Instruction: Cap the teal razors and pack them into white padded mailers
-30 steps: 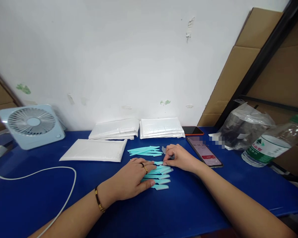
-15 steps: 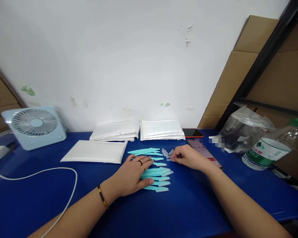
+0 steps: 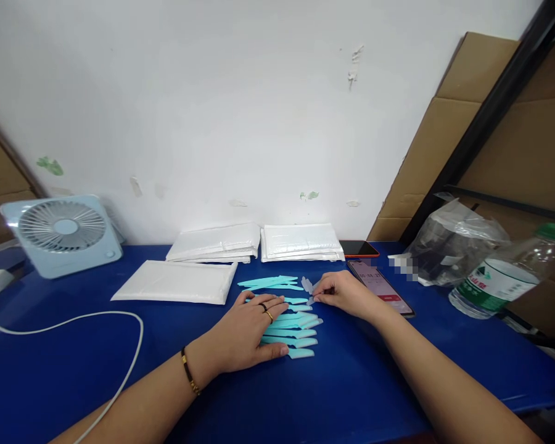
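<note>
Bottle (image 3: 494, 285) is labelled “山泉”; translucent blade cap (image 3: 310, 301) is pinched by right hand (image 3: 346, 296), eyebrow razors (image 3: 292, 333) covered by outspread left hand (image 3: 246, 333).

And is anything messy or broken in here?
Yes: the white wall has scuffed patches and green smudges. Beyond the left hand, some turquoise eyebrow razors lie crossed in an untidy pile.

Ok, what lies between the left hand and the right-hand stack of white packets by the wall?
In the head view, a loose pile of teal tools lies between the left hand and that stack of white packets.
</note>
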Available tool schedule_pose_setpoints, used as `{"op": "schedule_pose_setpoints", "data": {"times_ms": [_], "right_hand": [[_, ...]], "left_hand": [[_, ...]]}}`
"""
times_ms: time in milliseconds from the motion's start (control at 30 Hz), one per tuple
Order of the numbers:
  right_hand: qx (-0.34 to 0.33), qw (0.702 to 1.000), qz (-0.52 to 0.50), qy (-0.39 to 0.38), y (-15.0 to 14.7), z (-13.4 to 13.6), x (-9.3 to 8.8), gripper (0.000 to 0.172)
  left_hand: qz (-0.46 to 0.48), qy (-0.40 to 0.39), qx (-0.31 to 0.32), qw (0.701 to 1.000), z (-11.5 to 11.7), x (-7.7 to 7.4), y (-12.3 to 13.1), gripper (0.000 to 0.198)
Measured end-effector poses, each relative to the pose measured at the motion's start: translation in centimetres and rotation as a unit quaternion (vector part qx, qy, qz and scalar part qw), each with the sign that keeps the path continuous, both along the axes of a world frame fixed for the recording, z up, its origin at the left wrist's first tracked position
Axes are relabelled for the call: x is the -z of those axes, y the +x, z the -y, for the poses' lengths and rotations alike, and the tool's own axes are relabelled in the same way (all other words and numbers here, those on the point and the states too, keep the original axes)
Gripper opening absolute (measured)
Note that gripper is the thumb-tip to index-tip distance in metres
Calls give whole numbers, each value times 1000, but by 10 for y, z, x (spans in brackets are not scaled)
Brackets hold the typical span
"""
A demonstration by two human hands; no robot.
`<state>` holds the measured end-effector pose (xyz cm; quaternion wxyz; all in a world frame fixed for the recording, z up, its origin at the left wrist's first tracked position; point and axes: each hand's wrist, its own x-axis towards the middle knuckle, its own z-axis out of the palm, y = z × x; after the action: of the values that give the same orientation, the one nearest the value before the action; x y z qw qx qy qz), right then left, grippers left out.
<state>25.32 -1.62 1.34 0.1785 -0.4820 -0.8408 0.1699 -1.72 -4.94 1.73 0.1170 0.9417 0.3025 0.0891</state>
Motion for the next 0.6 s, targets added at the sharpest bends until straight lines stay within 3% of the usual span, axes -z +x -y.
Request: {"op": "schedule_pose_setpoints", "data": {"times_ms": [233, 600], "right_hand": [[7, 999, 29, 18, 3, 2, -3, 12], [7, 1000, -13, -6, -12, 5, 6, 13]], "left_hand": [[-3, 5, -1, 1000, 0, -2, -1, 63], [6, -21, 14, 1000, 4, -3, -1, 68]]}}
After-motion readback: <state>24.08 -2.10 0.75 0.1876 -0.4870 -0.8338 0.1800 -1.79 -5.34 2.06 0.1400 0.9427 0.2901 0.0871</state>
